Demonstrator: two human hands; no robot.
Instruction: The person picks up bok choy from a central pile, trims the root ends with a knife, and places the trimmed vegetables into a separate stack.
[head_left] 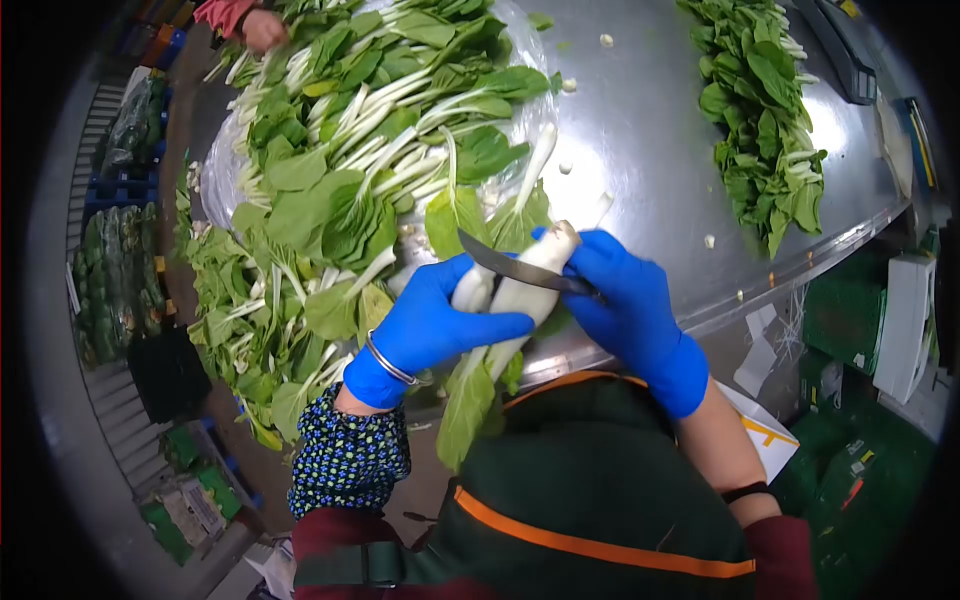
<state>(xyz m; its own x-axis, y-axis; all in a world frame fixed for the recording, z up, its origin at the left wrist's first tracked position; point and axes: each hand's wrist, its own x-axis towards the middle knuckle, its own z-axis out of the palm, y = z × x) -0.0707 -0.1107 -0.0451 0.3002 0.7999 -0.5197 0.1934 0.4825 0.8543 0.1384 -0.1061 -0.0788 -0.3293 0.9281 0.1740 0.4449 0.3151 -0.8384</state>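
Observation:
My left hand (420, 320), in a blue glove, is closed around a bok choy (522, 303) with thick white stalks, its root end pointing up and away from me. Leaves of that plant hang down toward my apron. In my blue-gloved right hand (630, 305) is a knife (508, 266) whose dark curved blade lies across the white stalks just below the root end. The knife's handle is mostly hidden by my fingers. Loose leaves (455, 215) lie just beyond my left hand, beside a large heap of bok choy (335, 200).
A metal table (640, 130) stretches ahead. Along its right side runs a row of bok choy (762, 120), near a dark tray (840, 50). Another person's hand (264, 30) is at the heap's far left. Green crates (845, 315) stand at right, bagged vegetables (118, 280) at left.

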